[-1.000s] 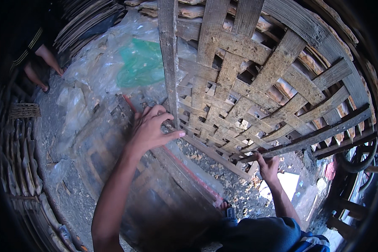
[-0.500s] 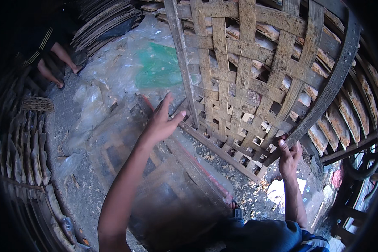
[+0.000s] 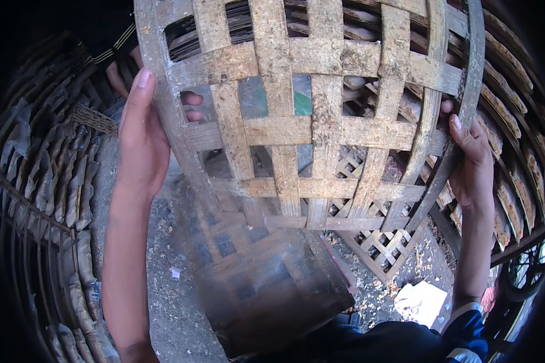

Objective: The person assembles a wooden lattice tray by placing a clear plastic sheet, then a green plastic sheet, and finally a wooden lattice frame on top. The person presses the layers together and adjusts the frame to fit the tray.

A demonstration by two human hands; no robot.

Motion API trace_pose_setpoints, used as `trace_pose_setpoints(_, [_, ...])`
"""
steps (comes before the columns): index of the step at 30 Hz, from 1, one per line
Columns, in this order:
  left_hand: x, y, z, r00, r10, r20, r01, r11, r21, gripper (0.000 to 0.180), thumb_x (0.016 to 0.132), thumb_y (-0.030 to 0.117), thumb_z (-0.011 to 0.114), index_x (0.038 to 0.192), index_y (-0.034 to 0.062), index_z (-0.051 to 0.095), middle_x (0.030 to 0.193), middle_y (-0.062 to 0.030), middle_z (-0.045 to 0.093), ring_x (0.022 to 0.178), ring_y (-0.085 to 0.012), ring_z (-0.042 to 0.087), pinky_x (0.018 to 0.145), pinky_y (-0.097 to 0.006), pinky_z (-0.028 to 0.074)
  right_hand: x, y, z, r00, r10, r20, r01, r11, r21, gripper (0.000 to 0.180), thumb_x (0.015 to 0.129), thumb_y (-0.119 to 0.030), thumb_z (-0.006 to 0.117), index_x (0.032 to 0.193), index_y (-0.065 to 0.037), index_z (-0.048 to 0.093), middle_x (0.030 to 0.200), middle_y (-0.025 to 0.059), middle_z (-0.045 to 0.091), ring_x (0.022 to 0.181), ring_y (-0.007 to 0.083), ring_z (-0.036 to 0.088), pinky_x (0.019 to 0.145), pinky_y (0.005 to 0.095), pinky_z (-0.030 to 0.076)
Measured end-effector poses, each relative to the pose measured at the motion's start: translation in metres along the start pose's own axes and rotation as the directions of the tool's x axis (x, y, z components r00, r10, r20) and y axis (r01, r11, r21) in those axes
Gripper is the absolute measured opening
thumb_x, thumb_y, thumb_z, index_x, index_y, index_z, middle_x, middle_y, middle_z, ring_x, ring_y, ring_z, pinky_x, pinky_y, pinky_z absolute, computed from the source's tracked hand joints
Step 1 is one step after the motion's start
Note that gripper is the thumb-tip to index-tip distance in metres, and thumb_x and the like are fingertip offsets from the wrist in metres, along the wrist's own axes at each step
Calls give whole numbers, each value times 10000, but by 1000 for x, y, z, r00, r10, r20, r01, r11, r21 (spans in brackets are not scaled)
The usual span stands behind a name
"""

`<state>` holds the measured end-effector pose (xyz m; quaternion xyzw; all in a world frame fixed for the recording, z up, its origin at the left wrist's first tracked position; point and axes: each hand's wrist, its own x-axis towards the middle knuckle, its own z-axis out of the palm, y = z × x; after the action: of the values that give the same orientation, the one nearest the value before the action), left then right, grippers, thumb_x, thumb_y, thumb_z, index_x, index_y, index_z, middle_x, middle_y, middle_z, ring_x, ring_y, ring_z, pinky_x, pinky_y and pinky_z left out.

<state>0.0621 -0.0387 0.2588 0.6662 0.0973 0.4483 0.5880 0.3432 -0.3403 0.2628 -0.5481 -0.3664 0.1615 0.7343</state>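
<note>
In front of me stands a large woven bamboo rack [image 3: 327, 124] with a wooden rim and square gaps, tilted and held up off the floor. My left hand [image 3: 142, 145] is closed around its left rim, the thumb on the near face and fingertips showing through a gap. On the opposite rim, my right hand [image 3: 471, 154] grips with its thumb in front; its other fingers are partly hidden behind the wood. Below the rack lies a flat frame under cloudy plastic sheeting [image 3: 254, 272]. A second lattice frame [image 3: 364, 259] rests on the floor behind it, partly covered.
Layered racks bearing pale slabs [image 3: 502, 175] line the right side. More stacked, wrinkled sheets [image 3: 36, 187] fill the left, near a small wicker piece [image 3: 97, 120]. A white paper [image 3: 421, 302] lies on the littered floor. Another person's leg [image 3: 116, 78] shows at the upper left.
My left hand, earlier free and spread, now grips the left rim. The rack has swung left and closer to me, and my right hand has risen with it.
</note>
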Motion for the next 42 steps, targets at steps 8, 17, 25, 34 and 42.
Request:
trace_pose_setpoints(8, [-84, 12, -110, 862, -433, -264, 483, 859, 168, 654, 1000, 191, 658, 1553, 57, 337, 1075, -34, 653, 860, -83, 650, 707, -257, 576, -29, 93, 56, 723, 610, 325, -665, 741, 90, 265, 976, -72, 652, 1220, 24, 618, 1055, 111, 682, 849, 171, 722, 761, 311, 653])
trace_pose_setpoints(17, [-197, -91, -153, 539, -816, -211, 840, 499, 213, 761, 974, 165, 699, 1568, 11, 249, 1121, -163, 628, 771, -168, 638, 648, -314, 581, -94, 196, 49, 642, 716, 275, -591, 690, -417, 558, 890, -222, 743, 1302, 110, 564, 1148, 184, 699, 1081, 268, 655, 949, 381, 494])
trace_pose_setpoints(25, [-203, -114, -163, 458, -872, -173, 810, 330, 484, 608, 1004, 270, 667, 1481, 6, 396, 1059, -146, 670, 784, -181, 683, 662, -325, 581, -107, 193, 64, 797, 508, 326, 102, 420, -902, 476, 943, -386, 655, 1133, 48, 618, 901, 271, 696, 932, 441, 695, 823, 501, 542])
trace_pose_setpoints(34, [-191, -120, -164, 562, -740, -369, 759, 284, 586, 305, 985, 335, 662, 1113, 61, 708, 886, -76, 725, 725, -145, 674, 657, -315, 534, -53, 199, 23, 895, 144, 423, 308, 485, -818, 107, 885, -59, 628, 958, -34, 702, 799, 183, 692, 673, 339, 674, 638, 437, 537])
trace_pose_setpoints(42, [-158, -149, -240, 813, -332, -478, 510, 11, 860, 440, 983, 447, 612, 830, 63, 764, 809, -157, 735, 778, -355, 721, 748, -465, 535, 119, 164, 57, 869, 302, 391, 456, -185, -871, 252, 867, -137, 628, 1095, -164, 731, 891, 185, 736, 861, 363, 726, 754, 471, 584])
